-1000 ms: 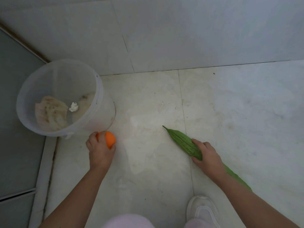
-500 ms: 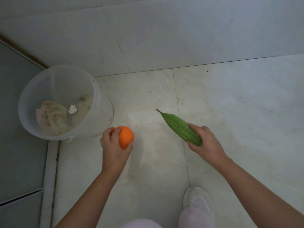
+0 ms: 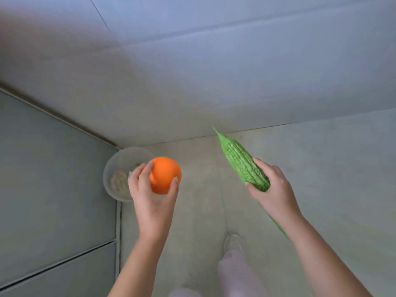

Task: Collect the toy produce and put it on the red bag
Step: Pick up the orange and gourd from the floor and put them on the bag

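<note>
My left hand grips a round toy orange, held up in the air left of centre. A long bumpy green toy bitter gourd is clasped near its middle by my right hand, its pointed tip aimed up and away; its lower end shows as a thin green strip behind my forearm. Both toys are well above the pale tiled floor. The red bag is not in view.
A translucent plastic bucket with pale scraps inside stands in the floor corner, partly behind my left hand. A grey panel runs along the left, a tiled wall ahead. My shoe and pale trouser leg are below.
Both hands have risen well off the floor with the orange and the gourd. The view has pulled up and back, so the bucket looks smaller and farther.
</note>
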A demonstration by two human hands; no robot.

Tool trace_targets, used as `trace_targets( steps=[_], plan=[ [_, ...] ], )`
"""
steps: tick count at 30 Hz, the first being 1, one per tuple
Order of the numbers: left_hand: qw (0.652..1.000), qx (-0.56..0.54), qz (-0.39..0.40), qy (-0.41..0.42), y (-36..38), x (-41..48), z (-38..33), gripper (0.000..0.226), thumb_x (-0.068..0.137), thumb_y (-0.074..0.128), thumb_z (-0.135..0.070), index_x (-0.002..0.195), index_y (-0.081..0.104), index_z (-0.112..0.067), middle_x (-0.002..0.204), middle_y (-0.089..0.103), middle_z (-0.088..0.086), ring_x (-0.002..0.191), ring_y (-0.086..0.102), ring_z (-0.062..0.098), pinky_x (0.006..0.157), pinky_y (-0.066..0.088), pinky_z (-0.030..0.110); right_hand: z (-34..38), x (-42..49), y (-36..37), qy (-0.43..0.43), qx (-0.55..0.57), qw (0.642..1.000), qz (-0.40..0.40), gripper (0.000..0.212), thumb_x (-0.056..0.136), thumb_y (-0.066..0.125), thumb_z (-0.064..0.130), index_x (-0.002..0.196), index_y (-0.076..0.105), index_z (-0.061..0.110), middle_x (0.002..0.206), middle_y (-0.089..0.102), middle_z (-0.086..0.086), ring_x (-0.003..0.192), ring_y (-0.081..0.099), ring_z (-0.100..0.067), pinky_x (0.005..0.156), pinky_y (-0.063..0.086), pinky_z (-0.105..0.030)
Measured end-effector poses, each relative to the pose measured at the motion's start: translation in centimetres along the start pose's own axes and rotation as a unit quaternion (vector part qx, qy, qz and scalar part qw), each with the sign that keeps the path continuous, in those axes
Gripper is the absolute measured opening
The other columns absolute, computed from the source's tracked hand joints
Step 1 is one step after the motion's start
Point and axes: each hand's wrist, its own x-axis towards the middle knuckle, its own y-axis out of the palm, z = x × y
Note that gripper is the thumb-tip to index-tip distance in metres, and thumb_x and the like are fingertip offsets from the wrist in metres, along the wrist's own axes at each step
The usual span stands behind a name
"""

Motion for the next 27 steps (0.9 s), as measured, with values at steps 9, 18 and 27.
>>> trace_targets(
  steps=[9, 18, 27],
  plan=[
    [0.991, -0.132, -0.028, -0.025, -10.9, 0.3, -18.1, 0.052, 0.075, 0.073, -0.018, 0.115, 0.047, -0.038, 0.121, 0.040, -0.010, 0.110, 0.050, 0.012, 0.083, 0.048, 0.031, 17.1, -2.4, -12.6, -0.038, 0.118, 0.992, -0.019, 0.060, 0.074, 0.071, 0.013, 0.127, 0.048, 0.028, 0.110, 0.053, 0.007, 0.099, 0.049, -0.003, 0.077, 0.034, -0.003],
    [0.969, -0.247, 0.005, -0.029, -19.2, 0.4, -30.8, 0.044, 0.075, 0.074, -0.022, 0.110, 0.054, -0.038, 0.116, 0.057, -0.008, 0.108, 0.054, 0.009, 0.079, 0.049, 0.020, 29.6, -4.0, -22.2, -0.118, 0.207, 0.971, -0.038, 0.058, 0.075, 0.072, 0.015, 0.122, 0.047, 0.039, 0.118, 0.057, 0.008, 0.106, 0.055, -0.004, 0.091, 0.043, -0.021],
    [0.927, -0.372, -0.021, -0.036, -24.9, 0.3, -36.6, 0.047, 0.068, 0.079, -0.022, 0.109, 0.058, -0.029, 0.111, 0.062, 0.001, 0.102, 0.061, 0.016, 0.086, 0.052, 0.044, 38.2, -4.5, -27.6, -0.242, 0.242, 0.940, -0.014, 0.055, 0.076, 0.072, 0.018, 0.123, 0.048, 0.035, 0.104, 0.064, 0.008, 0.089, 0.061, -0.004, 0.077, 0.048, -0.018]
  ],
)
